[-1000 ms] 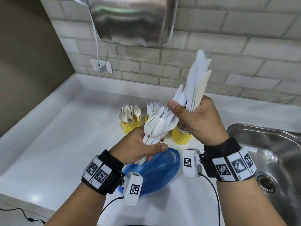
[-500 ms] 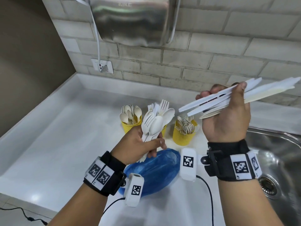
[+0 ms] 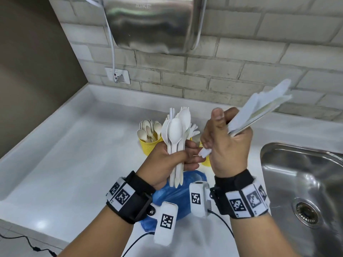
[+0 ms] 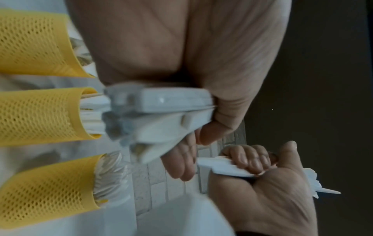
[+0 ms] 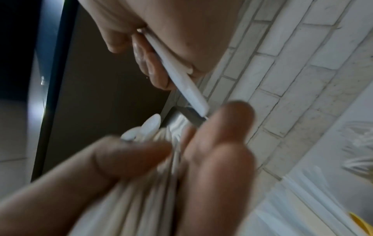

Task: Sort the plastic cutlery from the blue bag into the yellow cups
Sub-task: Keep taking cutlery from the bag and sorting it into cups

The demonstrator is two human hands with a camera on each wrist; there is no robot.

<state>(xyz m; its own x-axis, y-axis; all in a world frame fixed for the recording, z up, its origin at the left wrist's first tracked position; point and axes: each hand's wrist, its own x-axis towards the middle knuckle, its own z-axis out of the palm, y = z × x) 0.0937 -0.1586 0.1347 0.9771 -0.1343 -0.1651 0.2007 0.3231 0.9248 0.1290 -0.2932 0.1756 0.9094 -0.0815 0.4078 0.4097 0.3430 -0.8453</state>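
Note:
My left hand (image 3: 167, 158) grips an upright bundle of white spoons and forks (image 3: 175, 130) by the handles, above the blue bag (image 3: 178, 197) lying on the counter. Close beside it, my right hand (image 3: 226, 143) grips a bundle of white knives (image 3: 259, 112) that points up and to the right. Three yellow mesh cups stand behind the hands. The left cup (image 3: 148, 145) holds spoons, the middle one holds forks (image 3: 194, 129), and the right cup (image 3: 206, 161) is mostly hidden. In the left wrist view the cups (image 4: 40, 116) line the left edge, and the knives (image 4: 226, 166) show in my right fist.
A steel sink (image 3: 304, 182) lies at the right, close to my right arm. A metal hand dryer (image 3: 154, 23) hangs on the tiled wall above a socket (image 3: 118, 76). The white counter (image 3: 74, 154) stretches to the left, up to a brown side wall.
My right hand has swung the knives from far right back toward the left hand, tilting them upward. The left hand has raised its bundle more upright.

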